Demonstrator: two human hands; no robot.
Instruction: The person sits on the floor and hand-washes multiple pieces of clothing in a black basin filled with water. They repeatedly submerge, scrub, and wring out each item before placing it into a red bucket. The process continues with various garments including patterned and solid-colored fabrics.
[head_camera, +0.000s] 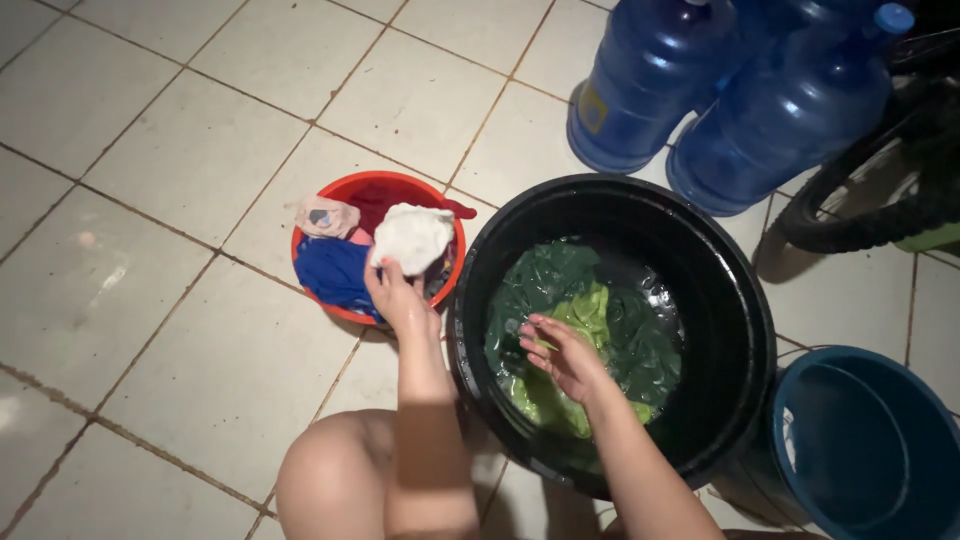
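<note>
Left hand (398, 295) pinches a crumpled white cloth (411, 237) above the red basin (330, 190), centre frame. Right hand (562, 352), fingers loosely spread, touches wet green fabric (590, 310) inside the black tub (735, 300), centre right.

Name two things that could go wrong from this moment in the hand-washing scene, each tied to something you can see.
1. The left hand holds a white cloth over the red basin; it might slip from that grip onto the tiled floor.
2. The right hand presses green fabric in the black tub; water may splash over the rim, leaving the tiles slippery.
</note>
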